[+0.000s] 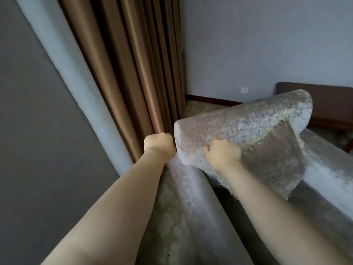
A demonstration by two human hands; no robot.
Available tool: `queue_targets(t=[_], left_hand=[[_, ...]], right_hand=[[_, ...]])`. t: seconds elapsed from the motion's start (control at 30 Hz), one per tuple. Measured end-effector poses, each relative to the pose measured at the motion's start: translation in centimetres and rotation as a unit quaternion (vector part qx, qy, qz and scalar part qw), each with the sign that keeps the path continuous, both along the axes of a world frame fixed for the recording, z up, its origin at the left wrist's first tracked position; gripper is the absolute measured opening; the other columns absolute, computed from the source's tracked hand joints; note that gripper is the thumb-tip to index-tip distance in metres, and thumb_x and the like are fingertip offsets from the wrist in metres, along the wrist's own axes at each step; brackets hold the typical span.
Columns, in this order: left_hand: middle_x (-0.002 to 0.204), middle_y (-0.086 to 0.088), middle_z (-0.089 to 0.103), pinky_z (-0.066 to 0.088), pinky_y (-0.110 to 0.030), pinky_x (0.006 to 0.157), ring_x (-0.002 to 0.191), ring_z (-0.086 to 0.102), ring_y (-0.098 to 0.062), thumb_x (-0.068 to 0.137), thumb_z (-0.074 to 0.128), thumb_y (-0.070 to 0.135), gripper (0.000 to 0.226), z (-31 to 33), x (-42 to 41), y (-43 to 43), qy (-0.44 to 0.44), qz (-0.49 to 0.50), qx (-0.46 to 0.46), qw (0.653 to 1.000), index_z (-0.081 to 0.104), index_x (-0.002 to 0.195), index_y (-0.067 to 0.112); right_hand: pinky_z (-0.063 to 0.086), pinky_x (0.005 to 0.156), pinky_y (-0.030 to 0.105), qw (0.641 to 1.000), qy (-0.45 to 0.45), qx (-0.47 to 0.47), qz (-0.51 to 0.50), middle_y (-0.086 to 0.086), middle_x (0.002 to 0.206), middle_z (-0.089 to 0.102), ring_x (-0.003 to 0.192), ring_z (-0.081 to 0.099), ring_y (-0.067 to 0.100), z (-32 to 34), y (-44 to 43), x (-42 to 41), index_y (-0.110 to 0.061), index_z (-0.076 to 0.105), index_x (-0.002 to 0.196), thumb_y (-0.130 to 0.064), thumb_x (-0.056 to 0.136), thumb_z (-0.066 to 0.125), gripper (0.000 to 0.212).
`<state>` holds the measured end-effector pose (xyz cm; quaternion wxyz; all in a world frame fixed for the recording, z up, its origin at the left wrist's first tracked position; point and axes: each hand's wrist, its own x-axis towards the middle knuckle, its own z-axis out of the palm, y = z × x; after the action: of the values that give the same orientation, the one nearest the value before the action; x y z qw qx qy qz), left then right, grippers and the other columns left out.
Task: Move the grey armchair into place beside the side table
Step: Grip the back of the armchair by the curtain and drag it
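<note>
Hands first: our left hand is closed in a fist at the near end of the armchair's padded arm roll, knuckles against its flat end, so it looks clamped on that edge, though the fingers are hidden from us. Our right hand grips the inner side of the same roll, fingers curled into the fabric just beside a loose, frayed flap of cloth that hangs from it.

The armchair stands close to the brown curtain, with its gripped arm nearest the folds and the rest of its grey body stretching right and toward us. Beyond the armchair, against the wall, a dark brown wooden piece shows; we judge it may be the side table, but too little of it is visible to be sure.

We see several risks. Pulling on the torn flap instead of the firm roll could rip the cover further. Swinging the armchair toward the curtain could snag or drag the folds. Its far end could knock the brown piece, since the gap there looks small.

No containers are in view.
</note>
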<state>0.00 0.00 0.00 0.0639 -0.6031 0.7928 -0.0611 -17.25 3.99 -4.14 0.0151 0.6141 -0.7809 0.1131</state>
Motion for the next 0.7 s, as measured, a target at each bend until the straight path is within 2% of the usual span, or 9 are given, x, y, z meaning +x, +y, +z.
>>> queue_targets(t=[0.13, 0.2, 0.27, 0.37, 0.43, 0.5, 0.57, 0.63, 0.7], left_hand=[[0.065, 0.005, 0.047, 0.032, -0.026, 0.049, 0.056, 0.045, -0.014, 0.086, 0.043, 0.012, 0.016, -2.4, -0.1, -4.4, -0.048, 0.009, 0.032, 0.998, 0.050, 0.073, 0.018], [0.065, 0.005, 0.047, 0.028, -0.026, 0.047, 0.055, 0.044, -0.013, 0.088, 0.044, 0.016, 0.015, -3.4, -1.0, -7.3, -0.041, 0.009, 0.051, 0.998, 0.052, 0.076, 0.019], [0.067, 0.005, 0.047, 0.033, -0.027, 0.051, 0.057, 0.045, -0.014, 0.088, 0.043, 0.017, 0.011, -4.5, -2.0, -11.0, -0.018, 0.013, 0.054, 0.998, 0.052, 0.081, 0.018], [0.072, 0.004, 0.053, 0.035, -0.027, 0.054, 0.060, 0.049, -0.015, 0.083, 0.043, 0.011, 0.019, -6.3, -3.9, -17.1, 0.016, 0.018, 0.070, 0.997, 0.057, 0.096, 0.015], [0.096, -0.002, 0.060, 0.041, -0.030, 0.064, 0.084, 0.058, -0.021, 0.085, 0.044, 0.014, 0.028, -7.7, -5.8, -21.5, 0.064, 0.030, 0.076, 0.995, 0.055, 0.111, 0.013], [0.122, -0.010, 0.052, 0.041, -0.038, 0.082, 0.109, 0.050, -0.028, 0.091, 0.040, 0.021, 0.035, -9.5, -7.9, -26.0, 0.123, 0.045, 0.081, 0.988, 0.048, 0.122, 0.009], [0.128, -0.014, 0.046, 0.038, -0.040, 0.093, 0.117, 0.044, -0.031, 0.095, 0.033, 0.027, 0.038, -11.7, -9.7, -29.5, 0.169, 0.054, 0.092, 0.980, 0.046, 0.125, 0.007], [0.123, -0.013, 0.054, 0.040, -0.036, 0.092, 0.114, 0.049, -0.031, 0.095, 0.032, 0.029, 0.036, -14.7, -10.5, -31.8, 0.208, 0.074, 0.101, 0.970, 0.054, 0.116, 0.010], [0.110, -0.010, 0.063, 0.044, -0.034, 0.083, 0.103, 0.056, -0.029, 0.095, 0.031, 0.033, 0.037, -17.3, -10.5, -32.8, 0.256, 0.105, 0.068, 0.959, 0.062, 0.100, 0.014]], right_hand=[[0.032, 0.052, 0.025, 0.998, 0.027, 0.027, -0.040, 0.007, 0.075, 0.057, 0.067, 0.056, 0.026, -1.2, -3.4, -1.8, -0.013, 0.049, 0.107, -0.040, 0.093, 0.032, 0.036], [0.032, 0.051, 0.025, 0.998, 0.027, 0.038, -0.053, 0.006, 0.071, 0.052, 0.062, 0.051, 0.025, -1.7, -6.4, -2.8, -0.012, 0.050, 0.104, -0.040, 0.092, 0.031, 0.036], [0.034, 0.053, 0.027, 0.997, 0.027, 0.037, -0.054, 0.009, 0.079, 0.058, 0.068, 0.055, 0.027, -2.1, -10.1, -3.8, -0.011, 0.051, 0.104, -0.041, 0.092, 0.033, 0.038], [0.040, 0.065, 0.034, 0.998, 0.032, 0.048, -0.034, 0.011, 0.103, 0.060, 0.092, 0.058, 0.030, -3.2, -16.8, -4.6, -0.011, 0.048, 0.115, -0.043, 0.092, 0.036, 0.042], [0.041, 0.077, 0.038, 0.998, 0.035, 0.051, -0.013, 0.013, 0.116, 0.054, 0.105, 0.052, 0.032, -4.1, -22.0, -4.6, -0.011, 0.046, 0.120, -0.042, 0.091, 0.039, 0.043], [0.039, 0.085, 0.040, 0.996, 0.051, 0.056, 0.038, 0.013, 0.121, 0.051, 0.112, 0.047, 0.033, -5.2, -27.4, -4.0, -0.012, 0.048, 0.118, -0.038, 0.091, 0.041, 0.038], [0.036, 0.089, 0.039, 0.991, 0.049, 0.070, 0.101, 0.011, 0.122, 0.050, 0.115, 0.045, 0.031, -7.3, -32.0, -3.1, -0.014, 0.051, 0.116, -0.034, 0.092, 0.039, 0.033], [0.034, 0.091, 0.037, 0.987, 0.022, 0.077, 0.136, 0.009, 0.117, 0.057, 0.111, 0.050, 0.028, -10.0, -35.2, -2.9, -0.016, 0.057, 0.108, -0.035, 0.094, 0.031, 0.035], [0.034, 0.086, 0.034, 0.992, -0.013, 0.024, 0.126, 0.007, 0.094, 0.066, 0.092, 0.058, 0.026, -12.4, -36.4, -3.4, -0.016, 0.064, 0.085, -0.042, 0.088, 0.018, 0.053]])
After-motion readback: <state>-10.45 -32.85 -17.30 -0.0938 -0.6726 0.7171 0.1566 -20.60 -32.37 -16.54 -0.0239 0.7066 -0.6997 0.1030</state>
